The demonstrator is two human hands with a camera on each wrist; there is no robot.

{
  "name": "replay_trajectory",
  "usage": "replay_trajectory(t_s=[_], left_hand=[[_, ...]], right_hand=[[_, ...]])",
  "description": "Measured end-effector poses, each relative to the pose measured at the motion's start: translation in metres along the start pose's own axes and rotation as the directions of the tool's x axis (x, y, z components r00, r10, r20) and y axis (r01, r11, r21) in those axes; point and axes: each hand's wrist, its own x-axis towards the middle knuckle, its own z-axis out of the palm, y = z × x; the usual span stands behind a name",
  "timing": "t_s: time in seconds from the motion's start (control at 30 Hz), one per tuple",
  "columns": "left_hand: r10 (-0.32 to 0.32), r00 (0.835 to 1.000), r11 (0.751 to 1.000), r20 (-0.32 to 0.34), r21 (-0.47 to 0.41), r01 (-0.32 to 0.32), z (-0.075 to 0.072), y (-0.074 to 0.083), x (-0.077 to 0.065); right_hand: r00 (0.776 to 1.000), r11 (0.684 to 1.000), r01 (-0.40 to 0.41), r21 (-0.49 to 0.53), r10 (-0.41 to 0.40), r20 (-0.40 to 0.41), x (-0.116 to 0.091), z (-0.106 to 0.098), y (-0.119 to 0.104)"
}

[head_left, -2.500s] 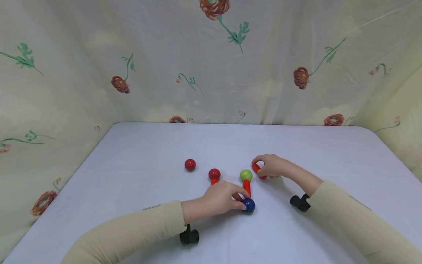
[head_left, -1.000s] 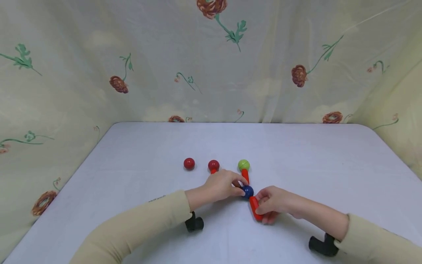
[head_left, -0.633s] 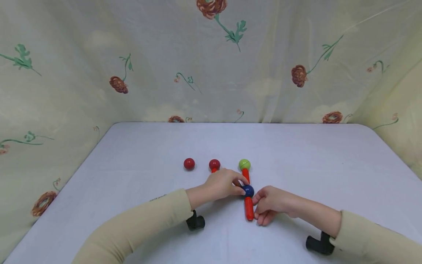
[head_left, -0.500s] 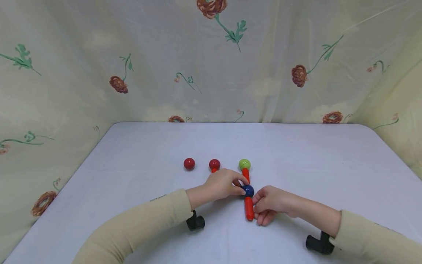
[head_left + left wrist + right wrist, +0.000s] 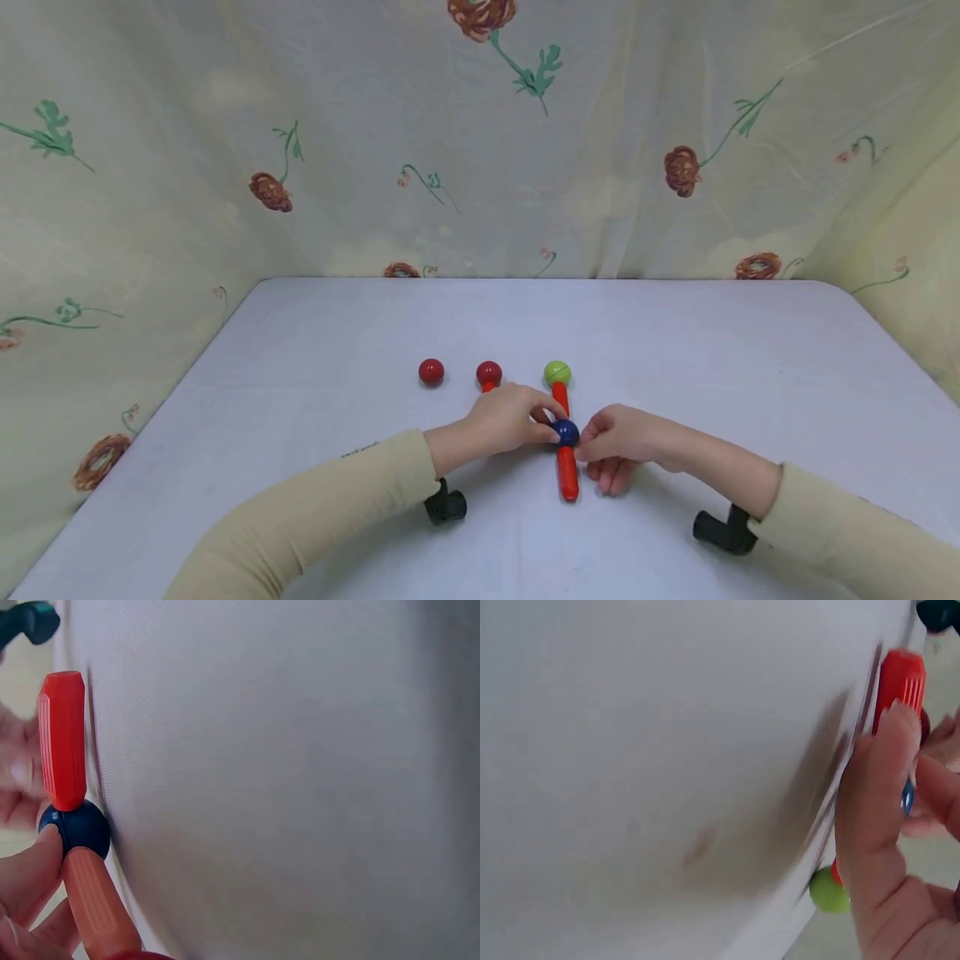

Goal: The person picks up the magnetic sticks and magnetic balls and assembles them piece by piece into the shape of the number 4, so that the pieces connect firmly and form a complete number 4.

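Note:
My left hand (image 5: 508, 421) pinches a blue ball (image 5: 567, 432) between thumb and fingers. From its near side a red stick (image 5: 567, 477) points towards me, lying on the table. Another red stick (image 5: 560, 398) runs from the ball's far side to a lime green ball (image 5: 557, 372). In the left wrist view, an orange-looking stick (image 5: 99, 900) meets the blue ball and leads to a dark red edge. Beside the blue ball and near stick is my right hand (image 5: 626, 442), its fingers bent loosely and holding nothing; whether the fingertips touch either is unclear.
A red ball (image 5: 489, 372) with a short bit of red stick showing stands beyond my left hand, which hides the remainder. A separate red ball (image 5: 431, 372) lies farther left. The white table (image 5: 337, 333) ends at a flowered curtain (image 5: 615, 142).
My right hand brought the red stick from the far right to the blue ball's near side, let go, and shifted slightly away from me. The left hand and joined pieces moved away from me earlier.

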Motion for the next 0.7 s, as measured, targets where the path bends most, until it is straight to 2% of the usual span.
replay_trajectory(t_s=[0.17,0.37,0.5,0.57,0.7], left_hand=[[-0.017,1.0,0.999,-0.012,-0.038,0.017,-0.004,-0.001,-0.001],[-0.098,0.989,0.993,-0.11,-0.076,0.089,-0.026,-0.01,-0.004],[-0.171,0.966,0.984,-0.194,-0.091,0.155,-0.046,-0.029,-0.006],[-0.203,0.952,0.979,-0.23,-0.067,0.193,-0.054,-0.041,-0.006],[-0.301,0.919,0.952,-0.254,-0.018,0.306,-0.066,-0.069,-0.007]], right_hand=[[0.994,0.998,0.069,0.002,-0.068,-0.083,0.006,-0.009,0.0],[0.991,0.995,0.096,-0.011,-0.097,-0.09,0.011,-0.008,-0.003],[0.993,0.997,0.079,-0.026,-0.081,-0.085,0.011,-0.006,-0.006],[0.994,0.997,0.073,-0.034,-0.076,-0.084,0.012,-0.006,-0.006],[0.994,0.997,0.066,-0.048,-0.07,-0.087,0.014,-0.006,-0.006]])
